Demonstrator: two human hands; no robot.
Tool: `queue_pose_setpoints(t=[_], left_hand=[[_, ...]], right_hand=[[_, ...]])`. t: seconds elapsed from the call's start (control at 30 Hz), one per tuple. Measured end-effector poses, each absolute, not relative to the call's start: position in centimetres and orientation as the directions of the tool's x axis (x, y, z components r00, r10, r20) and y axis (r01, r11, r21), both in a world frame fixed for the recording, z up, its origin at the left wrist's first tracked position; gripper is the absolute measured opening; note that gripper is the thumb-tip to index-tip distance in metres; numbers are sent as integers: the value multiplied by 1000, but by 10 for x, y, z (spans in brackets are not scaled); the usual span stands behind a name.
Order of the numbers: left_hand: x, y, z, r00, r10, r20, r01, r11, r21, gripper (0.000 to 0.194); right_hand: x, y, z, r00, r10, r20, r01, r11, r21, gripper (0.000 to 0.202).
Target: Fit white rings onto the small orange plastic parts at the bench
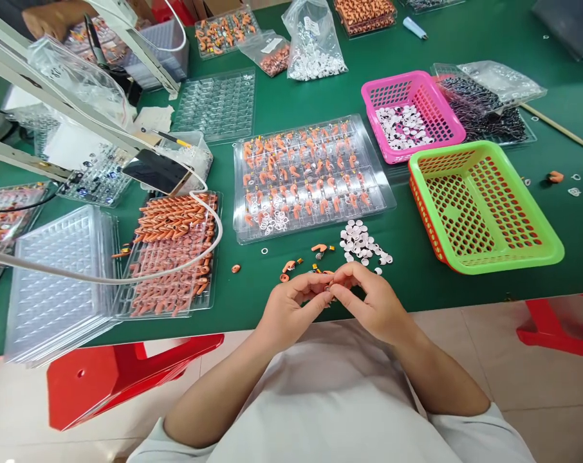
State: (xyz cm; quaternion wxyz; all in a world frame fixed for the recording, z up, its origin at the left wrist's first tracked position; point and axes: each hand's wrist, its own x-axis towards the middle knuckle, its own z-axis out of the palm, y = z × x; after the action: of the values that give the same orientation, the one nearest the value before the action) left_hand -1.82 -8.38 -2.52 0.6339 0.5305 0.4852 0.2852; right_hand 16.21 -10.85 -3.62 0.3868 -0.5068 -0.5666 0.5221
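My left hand and my right hand meet at the table's front edge, fingertips pinched together around something small. Fingers mostly hide it, so I cannot make out what it is. Just beyond them lie a few loose orange parts with yellow and dark bits, and a pile of round white discs. Farther back, a clear tray holds rows of small orange parts, with thin white rings in its near left corner.
At the right are a green basket and a pink basket with white discs. Trays of orange parts, stacked clear trays, a phone and a white cable are at left. Another person's hand shows at upper left.
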Motion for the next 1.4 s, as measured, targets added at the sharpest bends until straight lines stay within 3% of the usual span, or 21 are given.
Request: queue_pose_setpoints(t=[0.13, 0.27, 0.47, 0.7, 1.07, 1.27, 1.4], left_hand=[[-17, -84, -25, 334, 883, -331, 181, 285, 941, 20], [-14, -83, -27, 293, 897, -330, 254, 259, 932, 13], [-6, -85, -29, 308, 911, -274, 343, 162, 925, 13], [-1, -85, -29, 271, 910, -312, 376, 198, 905, 17], [0, -86, -32, 262, 900, -349, 209, 300, 931, 17], [-5, -81, -30, 341, 848, -405, -112, 464, 879, 16], [-11, -74, -26, 461, 759, -460, -132, 572, 810, 31]], right_hand=[[167, -110, -38, -203, 960, -194, 47, -188, -981, 11], [168, -113, -41, -171, 965, -198, 23, -196, -980, 14], [171, -116, -41, -151, 964, -219, 132, -200, -971, 15], [174, -112, -46, -172, 963, -206, 238, -162, -958, 23], [181, -113, -59, -235, 957, -169, 291, -96, -952, 24], [180, -114, -46, -231, 966, -119, 160, -83, -984, 17], [183, -115, -42, -239, 970, -43, 64, -29, -998, 11]])
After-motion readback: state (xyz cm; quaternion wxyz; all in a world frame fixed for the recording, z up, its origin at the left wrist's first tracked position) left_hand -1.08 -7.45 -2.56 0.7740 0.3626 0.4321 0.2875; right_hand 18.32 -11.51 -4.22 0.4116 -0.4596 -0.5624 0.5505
